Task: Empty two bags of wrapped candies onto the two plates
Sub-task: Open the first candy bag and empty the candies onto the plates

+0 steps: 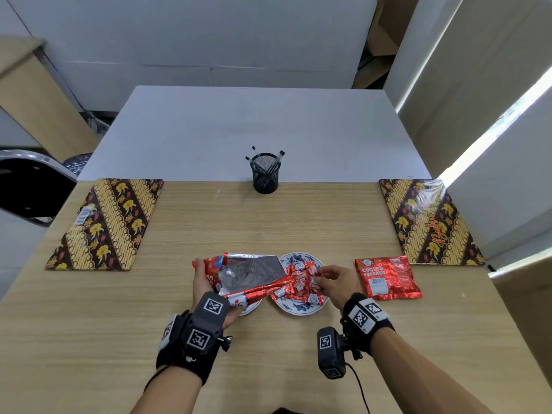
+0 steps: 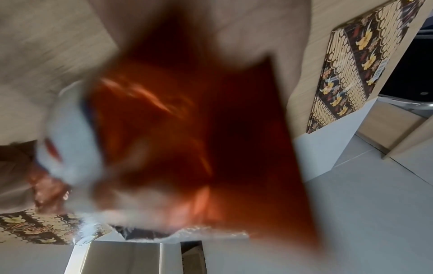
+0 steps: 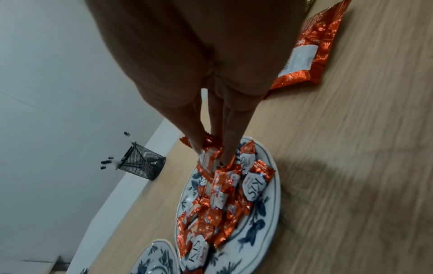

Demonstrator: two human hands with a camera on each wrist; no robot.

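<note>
My left hand (image 1: 200,277) grips an opened red candy bag (image 1: 249,274) from below, its silver inside facing up and its mouth lying toward the right plate (image 1: 294,308). In the left wrist view the bag (image 2: 187,139) is a red blur. This blue-and-white plate (image 3: 274,194) carries a heap of several red wrapped candies (image 3: 220,200). My right hand (image 1: 322,274) is over the heap, fingertips (image 3: 228,153) pinching one candy (image 3: 207,157). The left plate (image 1: 252,308) is mostly hidden under the bag and shows bare (image 3: 153,259). A second, closed red bag (image 1: 387,277) lies flat to the right.
A black mesh pen holder (image 1: 265,176) stands at the wooden table's far edge, centre. Two batik-patterned books lie at the far left (image 1: 104,224) and far right (image 1: 430,222). A white surface extends behind, and a black chair (image 1: 27,186) is at the left.
</note>
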